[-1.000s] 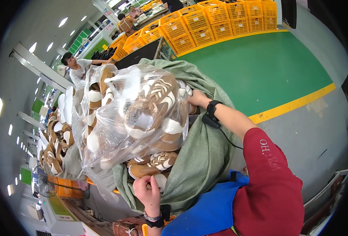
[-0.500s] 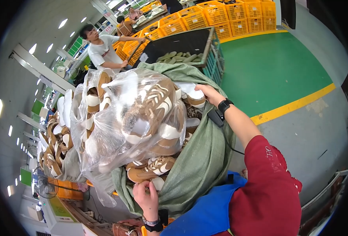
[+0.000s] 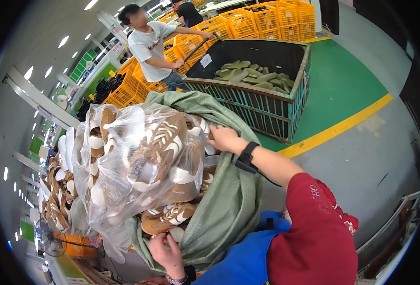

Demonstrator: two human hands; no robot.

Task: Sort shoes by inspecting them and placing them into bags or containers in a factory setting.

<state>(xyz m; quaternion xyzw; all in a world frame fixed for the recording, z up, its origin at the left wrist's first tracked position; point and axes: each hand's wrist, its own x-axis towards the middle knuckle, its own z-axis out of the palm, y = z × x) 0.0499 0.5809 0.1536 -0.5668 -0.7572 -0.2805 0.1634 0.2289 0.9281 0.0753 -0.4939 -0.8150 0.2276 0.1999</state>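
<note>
In front of me bulges a green woven sack [image 3: 222, 202] filled with brown and white sneakers. A clear plastic bag [image 3: 119, 156] holding more sneakers lies on top. My right hand [image 3: 225, 140] reaches across the sack's far right rim, its fingers apart against the shoes inside; part of them is hidden. My left hand [image 3: 166, 255] is closed at the near rim, fingers bent over the sack's edge. Just above it lies a brown sneaker [image 3: 169, 218] with white stripes, on its side.
Behind the sack stands a dark cart [image 3: 267, 105] of green soles, its handle held by a person [image 3: 150, 52] in a white shirt. Yellow crates [image 3: 245, 21] line the back. More shoes [image 3: 57, 194] are heaped at left, near a fan [image 3: 50, 237].
The cart and the person at its handle have come nearer and to the right. My right hand has shifted off a white-tipped shoe, lower along the rim. My view has turned slightly.
</note>
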